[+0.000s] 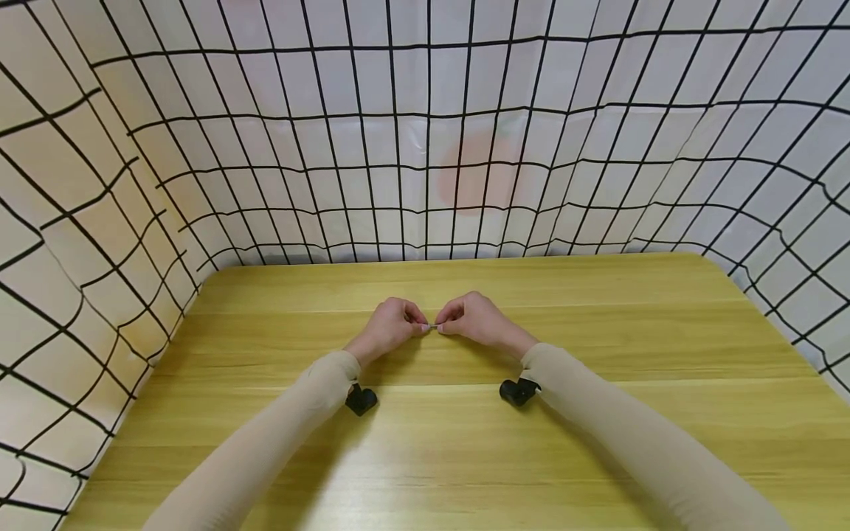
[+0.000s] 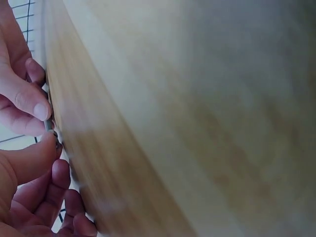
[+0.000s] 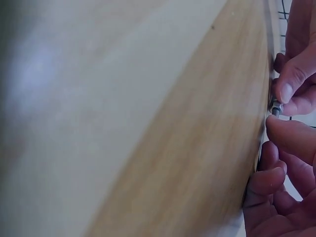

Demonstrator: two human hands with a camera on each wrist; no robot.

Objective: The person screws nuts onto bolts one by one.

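In the head view, a small metal bolt (image 1: pixel 434 326) spans the short gap between the two hands, just over the wooden table. A hex nut (image 3: pixel 277 105) shows on its threaded shank in the right wrist view. My left hand (image 1: pixel 390 324) pinches the nut end between thumb and fingertip. From the opposite side, my right hand (image 1: pixel 475 319) pinches the bolt's other end, its thumb (image 3: pixel 291 136) close to the nut. The fingertips hide both ends of the bolt, so its head cannot be made out.
The wooden tabletop (image 1: pixel 438 442) stretches around both hands. Black grid netting (image 1: pixel 428 114) over white sheeting rises behind the table and along its sides. Small black devices, one (image 1: pixel 361 399) at the left wrist and one (image 1: pixel 518 391) at the right, hang below the sleeves.
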